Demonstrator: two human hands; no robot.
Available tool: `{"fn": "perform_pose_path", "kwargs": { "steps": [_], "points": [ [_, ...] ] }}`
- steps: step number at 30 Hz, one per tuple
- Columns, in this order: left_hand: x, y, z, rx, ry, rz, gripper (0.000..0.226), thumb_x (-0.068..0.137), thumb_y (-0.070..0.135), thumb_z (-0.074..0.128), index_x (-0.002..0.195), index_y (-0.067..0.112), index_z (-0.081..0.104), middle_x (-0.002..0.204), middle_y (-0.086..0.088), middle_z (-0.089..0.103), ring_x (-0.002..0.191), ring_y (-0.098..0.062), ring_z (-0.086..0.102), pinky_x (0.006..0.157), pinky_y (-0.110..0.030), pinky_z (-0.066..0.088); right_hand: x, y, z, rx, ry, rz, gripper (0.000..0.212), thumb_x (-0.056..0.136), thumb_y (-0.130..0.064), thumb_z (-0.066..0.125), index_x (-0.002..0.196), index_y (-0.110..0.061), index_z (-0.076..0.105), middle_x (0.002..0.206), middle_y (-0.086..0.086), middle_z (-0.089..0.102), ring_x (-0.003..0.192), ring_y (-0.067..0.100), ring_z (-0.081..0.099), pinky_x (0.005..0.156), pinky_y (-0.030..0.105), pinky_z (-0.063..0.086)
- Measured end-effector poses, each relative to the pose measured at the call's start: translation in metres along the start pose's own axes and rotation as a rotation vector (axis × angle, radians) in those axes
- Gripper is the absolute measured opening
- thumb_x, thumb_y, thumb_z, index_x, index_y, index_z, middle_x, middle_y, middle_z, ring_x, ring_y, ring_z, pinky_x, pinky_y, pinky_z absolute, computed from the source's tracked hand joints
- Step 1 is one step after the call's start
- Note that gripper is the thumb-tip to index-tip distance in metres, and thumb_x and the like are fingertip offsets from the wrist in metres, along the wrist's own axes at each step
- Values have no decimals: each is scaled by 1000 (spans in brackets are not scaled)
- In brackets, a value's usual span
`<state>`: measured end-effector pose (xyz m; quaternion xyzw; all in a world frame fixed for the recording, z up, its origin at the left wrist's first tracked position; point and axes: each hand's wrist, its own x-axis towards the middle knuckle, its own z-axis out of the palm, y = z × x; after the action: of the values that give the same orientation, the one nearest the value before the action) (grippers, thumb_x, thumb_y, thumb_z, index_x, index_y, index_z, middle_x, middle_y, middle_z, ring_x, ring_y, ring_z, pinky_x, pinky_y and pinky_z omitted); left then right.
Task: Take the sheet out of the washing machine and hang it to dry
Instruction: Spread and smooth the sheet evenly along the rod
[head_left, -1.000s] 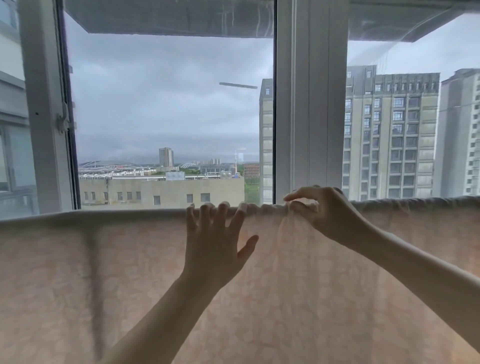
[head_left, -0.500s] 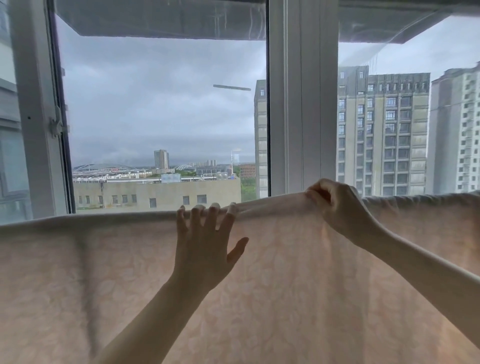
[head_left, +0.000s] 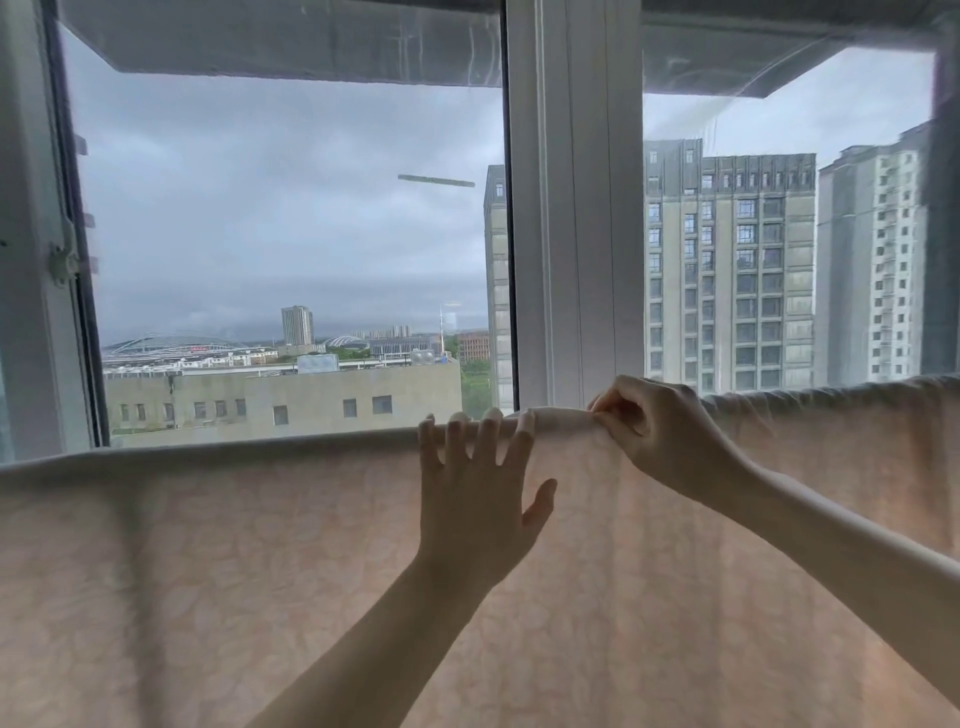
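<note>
On one sheet (head_left: 260, 571), two hands (head_left: 478, 499) (head_left: 660, 431).

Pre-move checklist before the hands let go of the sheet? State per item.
1. Sheet draped over its support: ok; the support itself is hidden.
2. Top fold flat left of the left hand: ok.
3. Top fold flat past the right hand: not ok, bunched.
4. Right hand pinching the fold: ok.
5. Left hand flat on the cloth, fingers spread: ok.
6. Bottom hem even: cannot tell, out of frame.
</note>
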<state>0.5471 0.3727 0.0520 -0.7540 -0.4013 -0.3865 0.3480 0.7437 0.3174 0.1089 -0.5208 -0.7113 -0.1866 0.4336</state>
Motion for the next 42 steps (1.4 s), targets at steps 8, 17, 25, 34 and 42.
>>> {"fn": "perform_pose_path", "kwargs": {
  "steps": [8,17,25,34,42],
  "points": [
    [0,-7,9,29,18,7,63,84,60,48,139,29,46,125,-11,55,111,-40,52,102,-64,30,13,20,-12,-154,-102,39,20,92,-26,62,109,-18,68,108,-4,67,102,9,56,82,19,37],
    [-1,-12,8,43,37,17,63,85,60,49,140,29,45,124,-12,55,109,-40,52,102,-64,30,22,7,1,-21,-121,54,5,88,-15,66,90,-19,69,85,-10,66,85,6,63,80,16,46],
    [-3,-11,5,50,37,22,61,89,58,44,142,29,42,129,-12,54,114,-41,52,104,-63,30,9,23,-8,-84,-4,96,4,95,-19,56,92,-20,59,82,-10,63,79,5,62,73,23,52],
    [8,22,1,-8,12,-26,56,93,53,37,134,18,50,129,-9,56,116,-37,51,105,-59,32,2,35,-20,-62,-52,24,4,95,-23,57,96,-21,60,84,-8,67,75,2,63,68,18,53],
    [24,63,14,-16,21,-33,56,90,56,42,132,20,51,125,-7,57,112,-34,53,103,-58,34,-3,50,-28,69,-72,-35,9,92,-12,60,97,-19,57,92,-6,68,80,-8,60,70,2,45]
  ]
}}
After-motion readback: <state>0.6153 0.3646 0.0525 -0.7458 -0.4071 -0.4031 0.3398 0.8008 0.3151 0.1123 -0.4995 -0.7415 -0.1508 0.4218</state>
